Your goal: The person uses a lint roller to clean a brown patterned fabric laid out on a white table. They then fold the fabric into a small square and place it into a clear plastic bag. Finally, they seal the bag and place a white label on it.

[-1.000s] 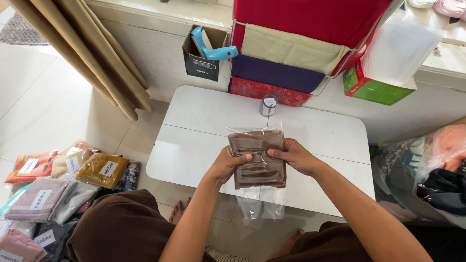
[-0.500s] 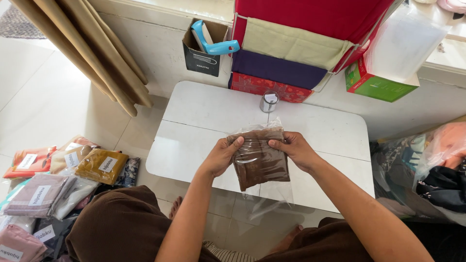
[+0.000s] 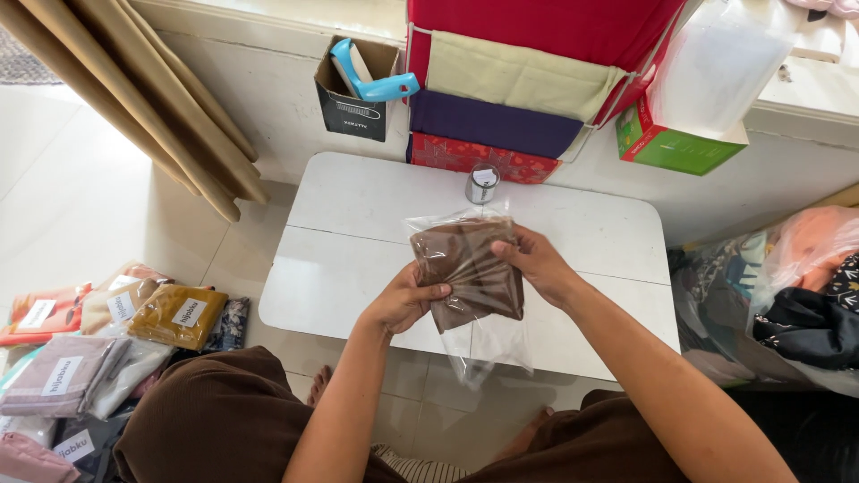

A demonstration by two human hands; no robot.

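The folded brown cloth (image 3: 472, 271) sits inside a clear plastic bag (image 3: 483, 335) and is held in the air above the near half of the white worktop (image 3: 358, 233), slightly tilted, its top edge leaning away from the person. The cloth is a dark chocolate brown, folded into a flat rectangle with soft diagonal creases across its face. The bag is glossy and wrinkled; it catches light along the upper edge, and its empty end hangs loose below the cloth, past the near edge of the worktop.

The left hand (image 3: 404, 302) takes the package at its lower left side, thumb laid across the front and fingers behind, its grip closed on the bagged cloth. The right hand (image 3: 535, 261) takes the upper right edge, fingers curled over the front of the plastic, its grip likewise closed on the package.

Just beyond the package a small grey roll of tape (image 3: 483, 184) stands upright on the worktop near its far edge. Behind the worktop, a hanging fabric organiser (image 3: 501, 80) in red, beige and purple lies against the wall, with an open black carton (image 3: 356, 98) to its left that holds a blue tape dispenser (image 3: 371, 79). A green and red box (image 3: 680, 148) rests to the right. On the floor at the left lies a pile of bagged cloths (image 3: 98, 331) in mustard, pink and grey.
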